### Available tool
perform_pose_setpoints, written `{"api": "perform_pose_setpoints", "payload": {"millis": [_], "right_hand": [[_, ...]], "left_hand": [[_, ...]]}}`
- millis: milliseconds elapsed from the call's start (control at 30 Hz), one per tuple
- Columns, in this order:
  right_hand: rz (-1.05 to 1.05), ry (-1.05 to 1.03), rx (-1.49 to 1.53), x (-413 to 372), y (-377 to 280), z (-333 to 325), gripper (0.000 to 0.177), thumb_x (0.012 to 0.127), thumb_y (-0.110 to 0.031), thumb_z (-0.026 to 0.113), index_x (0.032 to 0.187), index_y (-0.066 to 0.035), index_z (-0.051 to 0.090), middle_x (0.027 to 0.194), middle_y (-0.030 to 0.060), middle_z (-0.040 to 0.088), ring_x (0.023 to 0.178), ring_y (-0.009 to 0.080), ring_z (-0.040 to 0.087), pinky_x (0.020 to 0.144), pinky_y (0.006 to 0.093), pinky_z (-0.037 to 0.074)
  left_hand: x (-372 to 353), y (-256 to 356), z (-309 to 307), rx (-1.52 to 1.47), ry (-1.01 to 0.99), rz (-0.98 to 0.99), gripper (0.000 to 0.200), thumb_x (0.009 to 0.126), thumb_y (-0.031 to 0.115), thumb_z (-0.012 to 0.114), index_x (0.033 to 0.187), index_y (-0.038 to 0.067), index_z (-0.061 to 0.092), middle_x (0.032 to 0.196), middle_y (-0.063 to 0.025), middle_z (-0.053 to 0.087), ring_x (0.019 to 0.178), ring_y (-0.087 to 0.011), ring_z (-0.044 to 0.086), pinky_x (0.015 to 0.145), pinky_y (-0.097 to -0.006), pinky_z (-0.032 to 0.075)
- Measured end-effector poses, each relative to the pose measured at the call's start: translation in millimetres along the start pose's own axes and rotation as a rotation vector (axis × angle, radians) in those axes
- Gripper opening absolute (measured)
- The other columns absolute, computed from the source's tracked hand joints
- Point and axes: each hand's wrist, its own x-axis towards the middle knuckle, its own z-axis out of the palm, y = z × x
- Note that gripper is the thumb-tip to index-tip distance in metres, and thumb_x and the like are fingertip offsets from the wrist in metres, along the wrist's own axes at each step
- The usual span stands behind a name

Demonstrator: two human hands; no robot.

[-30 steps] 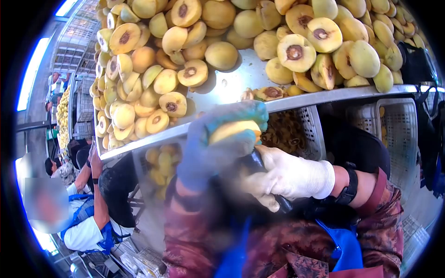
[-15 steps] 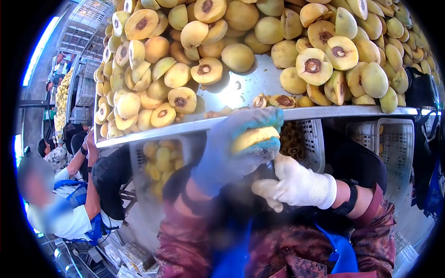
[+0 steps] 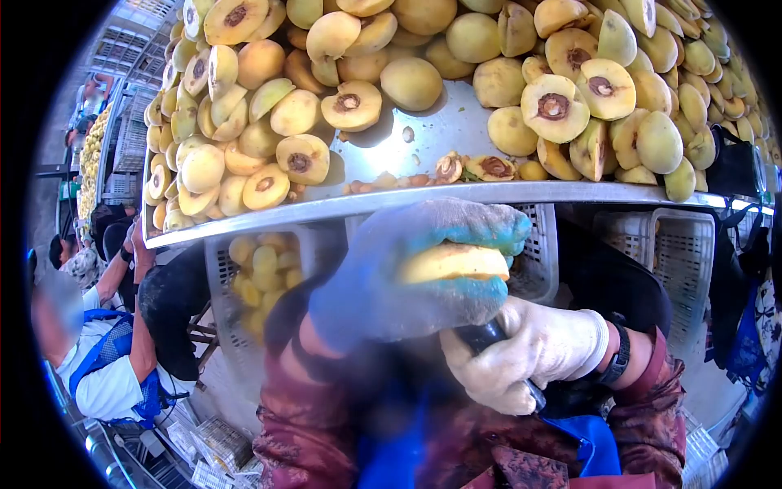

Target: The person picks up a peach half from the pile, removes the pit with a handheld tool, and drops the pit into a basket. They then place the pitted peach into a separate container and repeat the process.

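In the head view, my left hand (image 3: 407,269), in a blue and teal glove, grips a yellow peach half (image 3: 456,263) between thumb and fingers, just below the table edge. Close beneath it, my right hand (image 3: 529,350), in a white glove, is wrapped around a black-handled tool (image 3: 484,334). The tool's working end is hidden behind my left hand. Beyond both hands, many halved peaches (image 3: 350,106) are heaped on the metal table (image 3: 464,114), several with brown pits showing. Pit scraps (image 3: 448,169) lie near its front edge.
Under the table stand a white crate (image 3: 220,273) of yellow peach pieces and another crate (image 3: 544,244), partly behind my left hand. More white crates (image 3: 680,261) stand at the right. A co-worker (image 3: 106,350) sits at the left. The table's raised metal rim (image 3: 326,212) runs across in front of me.
My right hand has moved slightly down and turned, so the black handle now shows. My left hand still holds the peach half, now a little lower and more level. The view has shifted slightly.
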Motion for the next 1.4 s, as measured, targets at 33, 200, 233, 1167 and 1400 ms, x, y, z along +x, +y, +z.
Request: {"api": "perform_pose_setpoints", "payload": {"millis": [33,200,233,1167,1400], "right_hand": [[-0.006,-0.033,0.007,-1.0,-0.8,0.6,0.022,0.09,-0.021,0.062,0.085,-0.006,0.047,0.056,0.0011,0.049,0.043,0.011,0.046,0.041,0.0249,0.037],[-0.015,-0.144,0.162,-4.0,-5.8,12.1,0.021,0.09,-0.02,0.063,0.091,-0.007,0.046,0.06,0.0007,0.048,0.044,0.01,0.045,0.04,0.0247,0.035],[-0.015,-0.157,0.185,-4.2,-7.5,15.1,0.021,0.09,-0.02,0.063,0.091,-0.007,0.046,0.061,0.0008,0.048,0.044,0.0099,0.044,0.039,0.0247,0.035],[-0.828,0.676,-1.596,23.5,6.0,-43.6,0.033,0.083,-0.016,0.063,0.111,-0.005,0.049,0.081,0.0189,0.064,0.071,0.0383,0.064,0.06,0.0479,0.05],[-0.555,0.774,-1.838,32.8,11.3,-96.5,0.025,0.087,-0.018,0.056,0.105,-0.003,0.048,0.08,0.0198,0.063,0.074,0.0418,0.063,0.061,0.0491,0.05]], "left_hand": [[1.5,4.4,0.2,0.015,-0.003,0.008,0.032,0.075,0.023,0.078,0.101,0.006,0.07,0.109,-0.0109,0.068,0.094,-0.0235,0.068,0.081,-0.0327,0.055],[1.4,-2.8,0.9,-0.168,0.024,0.105,0.041,0.077,0.019,0.078,0.109,-0.002,0.064,0.11,-0.0127,0.068,0.095,-0.0216,0.068,0.081,-0.0333,0.055],[1.6,-1.0,-1.0,-0.226,0.011,0.06,0.045,0.077,0.02,0.078,0.112,-0.004,0.062,0.111,-0.0153,0.067,0.096,-0.0234,0.067,0.083,-0.0348,0.055],[-65.6,63.2,-66.3,0.389,0.797,-0.168,0.043,0.096,0.026,0.059,0.129,-0.002,0.053,0.121,-0.0131,0.06,0.109,-0.0206,0.06,0.094,-0.0313,0.05],[-92.4,45.5,-143.2,1.615,0.541,-0.258,0.059,0.084,0.032,0.071,0.134,0.007,0.053,0.141,-0.0225,0.045,0.131,-0.0365,0.043,0.107,-0.0445,0.034]]}}
